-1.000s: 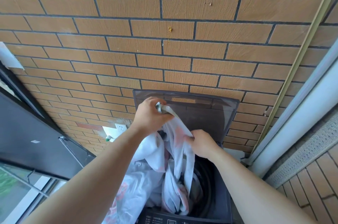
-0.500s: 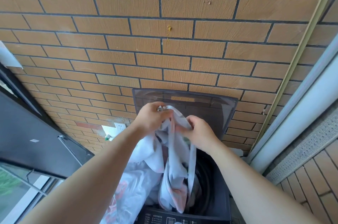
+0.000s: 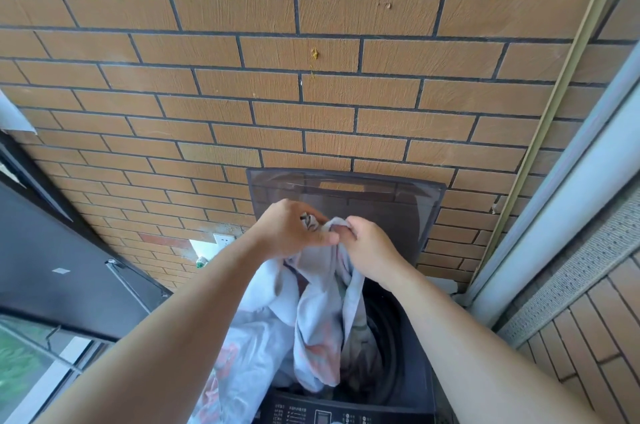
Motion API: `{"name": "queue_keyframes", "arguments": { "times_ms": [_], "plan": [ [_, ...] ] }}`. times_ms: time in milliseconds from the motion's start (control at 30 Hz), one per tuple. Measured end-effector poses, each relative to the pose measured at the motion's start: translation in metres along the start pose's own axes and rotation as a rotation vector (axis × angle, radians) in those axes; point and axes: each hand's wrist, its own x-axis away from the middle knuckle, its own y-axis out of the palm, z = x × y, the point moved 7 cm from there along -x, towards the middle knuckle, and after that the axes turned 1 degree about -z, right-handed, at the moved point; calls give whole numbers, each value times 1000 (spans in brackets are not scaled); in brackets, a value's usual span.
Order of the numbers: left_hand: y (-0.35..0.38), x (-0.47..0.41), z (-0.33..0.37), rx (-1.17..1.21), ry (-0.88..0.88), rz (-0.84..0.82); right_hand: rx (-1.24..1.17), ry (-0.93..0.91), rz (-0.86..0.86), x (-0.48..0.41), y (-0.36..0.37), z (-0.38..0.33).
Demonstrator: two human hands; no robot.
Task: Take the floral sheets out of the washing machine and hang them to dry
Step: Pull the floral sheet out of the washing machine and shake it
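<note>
1. A brick wall (image 3: 311,25) fills most of the view, tan with one redder brick near the top.
2. The washing machine (image 3: 408,354) stands against the wall at the bottom centre. It is a dark top-loader, with its smoky see-through lid (image 3: 381,202) raised upright against the bricks. A control panel (image 3: 329,418) runs along its near edge.
3. The floral sheets (image 3: 318,330) are white with pinkish-red blooms and are partly out of the drum. One bunched length rises from the opening up to both hands. Another mass spills over the machine's left side beneath the left forearm (the frame edge cuts off how far down it hangs).
4. The left hand (image 3: 291,233) is curled round the top of the bunched sheet, gripping it above the drum in front of the lid.
5. The right hand (image 3: 370,247) pinches the same gathered edge just beside the left hand, thumb and fingers folded over the cloth.
6. A white wall socket (image 3: 221,240) sits low on the bricks, left of the machine.
</note>
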Motion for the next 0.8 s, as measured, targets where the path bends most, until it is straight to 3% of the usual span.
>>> {"name": "queue_keyframes", "arguments": {
  "times_ms": [100, 200, 267, 333, 467, 600, 800],
  "plan": [
    [-10, -2, 0, -67, 10, 119, -24, 46, -73, 6, 11, 23],
    [-28, 0, 5, 99, 51, 330, 161, 113, -184, 16, 26, 52],
    [-37, 2, 16, 67, 118, 418, 268, 175, -216, 20, 32, 67],
    [-38, 4, 22, 24, 144, 399, 262, 242, -219, 23, 35, 75],
    [-22, 6, 18, -102, 171, 199, -121, 355, -67, 19, 21, 59],
    [0, 10, 13, -86, 132, 35, -138, 150, -9, -1, -3, -6],
    [-5, 7, 2, 22, 59, 183, -47, 11, 14, 10, -5, -3]
  ]
}}
